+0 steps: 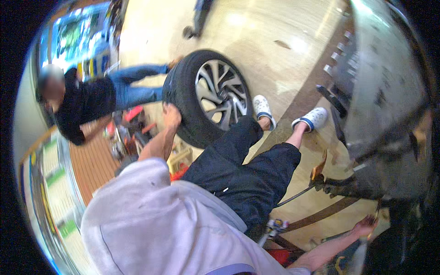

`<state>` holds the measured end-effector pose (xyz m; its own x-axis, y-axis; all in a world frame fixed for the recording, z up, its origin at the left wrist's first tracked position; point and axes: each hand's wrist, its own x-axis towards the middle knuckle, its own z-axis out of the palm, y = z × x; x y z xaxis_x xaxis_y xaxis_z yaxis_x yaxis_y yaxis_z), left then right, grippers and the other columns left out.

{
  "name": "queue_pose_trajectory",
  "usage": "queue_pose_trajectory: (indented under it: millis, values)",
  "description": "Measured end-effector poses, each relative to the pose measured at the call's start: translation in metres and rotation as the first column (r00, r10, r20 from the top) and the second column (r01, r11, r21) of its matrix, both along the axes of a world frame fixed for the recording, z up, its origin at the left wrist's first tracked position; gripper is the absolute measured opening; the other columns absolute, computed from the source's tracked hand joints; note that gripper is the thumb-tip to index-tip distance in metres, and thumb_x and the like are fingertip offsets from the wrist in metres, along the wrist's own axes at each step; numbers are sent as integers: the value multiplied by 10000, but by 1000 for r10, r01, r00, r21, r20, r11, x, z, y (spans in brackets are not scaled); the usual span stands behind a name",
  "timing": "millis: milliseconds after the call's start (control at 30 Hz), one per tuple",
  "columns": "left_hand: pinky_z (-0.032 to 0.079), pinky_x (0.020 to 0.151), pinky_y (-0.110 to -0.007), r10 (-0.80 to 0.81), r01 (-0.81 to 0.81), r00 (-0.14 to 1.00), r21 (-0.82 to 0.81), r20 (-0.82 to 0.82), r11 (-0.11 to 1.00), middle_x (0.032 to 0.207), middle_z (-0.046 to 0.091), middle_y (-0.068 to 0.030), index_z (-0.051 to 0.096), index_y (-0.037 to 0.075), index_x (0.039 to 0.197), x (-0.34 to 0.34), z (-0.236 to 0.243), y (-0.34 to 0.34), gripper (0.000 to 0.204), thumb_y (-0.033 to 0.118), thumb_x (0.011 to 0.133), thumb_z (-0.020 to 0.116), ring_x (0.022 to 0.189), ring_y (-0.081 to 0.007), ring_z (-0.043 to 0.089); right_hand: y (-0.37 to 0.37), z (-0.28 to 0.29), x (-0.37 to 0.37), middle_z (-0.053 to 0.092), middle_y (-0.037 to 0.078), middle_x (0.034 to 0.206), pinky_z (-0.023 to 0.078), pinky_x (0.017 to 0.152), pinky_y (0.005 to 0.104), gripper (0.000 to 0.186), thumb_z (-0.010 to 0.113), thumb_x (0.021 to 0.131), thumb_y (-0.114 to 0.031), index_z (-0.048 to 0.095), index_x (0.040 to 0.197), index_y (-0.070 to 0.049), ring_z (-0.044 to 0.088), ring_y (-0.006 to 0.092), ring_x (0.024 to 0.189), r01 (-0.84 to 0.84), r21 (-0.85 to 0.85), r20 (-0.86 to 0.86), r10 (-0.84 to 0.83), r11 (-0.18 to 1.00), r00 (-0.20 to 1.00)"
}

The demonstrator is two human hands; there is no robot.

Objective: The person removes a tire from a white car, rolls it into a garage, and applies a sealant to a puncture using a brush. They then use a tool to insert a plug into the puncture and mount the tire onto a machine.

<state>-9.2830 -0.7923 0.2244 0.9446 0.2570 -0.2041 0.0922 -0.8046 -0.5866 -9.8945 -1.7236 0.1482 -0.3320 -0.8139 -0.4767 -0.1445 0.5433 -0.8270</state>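
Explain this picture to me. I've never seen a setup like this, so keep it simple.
There is no machine doing the work here, just a person's bare hands. The one picture comes from a wide fisheye camera on their head, looking down, which is why straight edges bend.

The light shirt, dark shorts and white shoes are the wearer's own; the shoes are on the pale floor.

The left hand touches the outer edge of a large silver-spoked wheel. The right hand is out at lower right, near dark metal parts; whether it grips anything is unclear.

A large grey panel rises at right. Beyond the wheel is another person in a dark top and jeans.
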Motion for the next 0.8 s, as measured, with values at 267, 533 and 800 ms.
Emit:
queue_pose_trajectory:
  millis: [267, 533, 800]
  values:
    - [359, 1161, -523, 315, -55, 871, -562, 378, 825, 1466, 432, -315, 431, 121, 1584, -44, 4, -47, 673, 542, 1060, 466, 1338, -472, 446, 76, 25, 74, 679, 108, 863, 519, 613, 339, 258, 632, 947, -272, 661, 1041, -34, 635, 236, 735, 218, 139, 428, -257, 966, 866]
    - [306, 1171, -533, 441, -10, 756, -666, 483, 746, 1462, 470, -259, 570, 132, 1477, -44, 2, -77, 571, 464, 1012, 583, 1366, -433, 435, 266, 53, 306, 610, 6, 794, 406, 673, 302, 155, 657, 908, -196, 664, 1007, -77, 505, 141, 694, -335, 314, 709, 15, 888, 705]
    - [321, 1163, -533, 499, 42, 710, -738, 497, 674, 1451, 501, -228, 628, 86, 1411, -71, -1, -80, 523, 354, 963, 651, 1355, -428, 460, 483, 82, 565, 698, 131, 1156, 475, 730, 380, 306, 622, 874, -210, 676, 1130, -54, 576, 225, 833, -924, 219, 890, 324, 315, 321]
